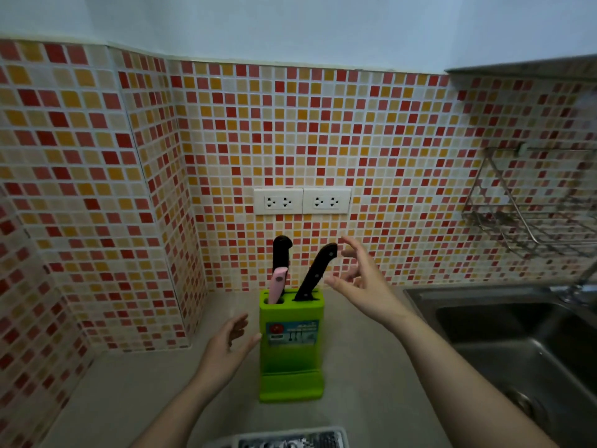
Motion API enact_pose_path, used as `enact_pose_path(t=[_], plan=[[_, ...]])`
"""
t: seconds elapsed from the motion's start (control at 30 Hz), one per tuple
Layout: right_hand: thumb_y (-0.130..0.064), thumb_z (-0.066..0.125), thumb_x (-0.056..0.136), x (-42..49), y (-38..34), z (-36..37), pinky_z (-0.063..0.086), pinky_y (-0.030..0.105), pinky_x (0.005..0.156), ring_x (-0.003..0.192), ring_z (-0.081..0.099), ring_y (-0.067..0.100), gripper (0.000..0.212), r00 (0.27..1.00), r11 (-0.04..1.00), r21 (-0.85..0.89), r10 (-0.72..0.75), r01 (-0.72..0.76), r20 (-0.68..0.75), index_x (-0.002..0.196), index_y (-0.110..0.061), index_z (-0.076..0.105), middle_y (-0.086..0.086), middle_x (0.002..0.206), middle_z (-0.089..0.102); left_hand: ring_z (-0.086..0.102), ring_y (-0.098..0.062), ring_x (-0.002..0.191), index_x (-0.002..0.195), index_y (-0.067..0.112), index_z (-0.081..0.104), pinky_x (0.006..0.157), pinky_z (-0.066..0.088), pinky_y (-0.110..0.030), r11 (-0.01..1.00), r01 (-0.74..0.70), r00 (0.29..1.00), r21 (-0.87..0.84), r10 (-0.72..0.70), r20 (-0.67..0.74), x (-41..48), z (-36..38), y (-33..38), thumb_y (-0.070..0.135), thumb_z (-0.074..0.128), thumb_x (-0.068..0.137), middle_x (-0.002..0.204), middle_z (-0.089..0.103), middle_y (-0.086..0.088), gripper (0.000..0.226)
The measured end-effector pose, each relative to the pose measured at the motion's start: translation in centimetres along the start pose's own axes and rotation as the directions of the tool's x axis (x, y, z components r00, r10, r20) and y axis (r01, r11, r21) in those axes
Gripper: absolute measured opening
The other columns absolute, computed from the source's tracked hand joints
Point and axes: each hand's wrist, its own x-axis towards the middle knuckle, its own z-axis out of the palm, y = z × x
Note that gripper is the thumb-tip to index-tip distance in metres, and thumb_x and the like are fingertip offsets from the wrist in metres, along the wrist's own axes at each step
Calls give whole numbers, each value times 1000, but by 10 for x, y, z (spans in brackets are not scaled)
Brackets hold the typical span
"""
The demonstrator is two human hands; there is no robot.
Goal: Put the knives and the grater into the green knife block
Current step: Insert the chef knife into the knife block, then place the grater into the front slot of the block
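Beige stone-look countertop fills the lower frame, steel sink on the right side, red-orange mosaic tile wall behind. Tall green plastic knife block stands upright mid-counter, near the wall corner. Grey perforated flat grater lies at the bottom edge, only partly in frame, long axis running left-right, well below both hands and not yet in the block.

Right hand hovers just right of the block top, fingers spread apart, holding nothing, fingertips close beside the leaning black riveted knife handle but apart from it. That knife tilts up and right out of the wide slot. Left hand sits at the block's left wall, fingers loosely apart, thumb touching or nearly touching the green side; can't tell if it presses.

Upright black knife handle and small pink knife handle sit in the left slots.

Judgement: knives done, grater remains; left hand looks slightly nearer to it.
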Motion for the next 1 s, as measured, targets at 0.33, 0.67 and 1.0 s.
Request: enact_pose_path(t=[0.33, 0.67, 1.0], plan=[[-16, 69, 82, -134, 117, 62, 40, 24, 83, 98, 54, 16, 45, 902, 903, -38, 425, -429, -76, 123, -8, 53, 14, 116, 61, 46, -25, 129, 134, 10, 46, 110, 36, -37, 924, 248, 968, 292, -250, -30, -104, 12, -96, 27, 63, 87, 141, 49, -13, 52], [-22, 60, 88, -220, 132, 117, 25, 30, 114, 135, 37, 22, 58, 908, 891, -202, 419, -407, 19, 139, -7, 37, 8, 145, 42, 32, -33, 137, 133, 4, 45, 115, 24, -48, 839, 244, 968, 487, -183, -170, -155, 37, -105, 30, 55, 90, 143, 43, -20, 51], [-18, 60, 89, -216, 126, 118, 26, 19, 105, 126, 40, 8, 58, 859, 862, 69, 507, -503, -75, 141, -13, 36, 2, 144, 44, 39, -26, 134, 142, 7, 28, 114, 28, -39, 956, 272, 941, 110, -240, -238, -151, 45, -87, 31, 51, 92, 148, 38, -17, 60]])
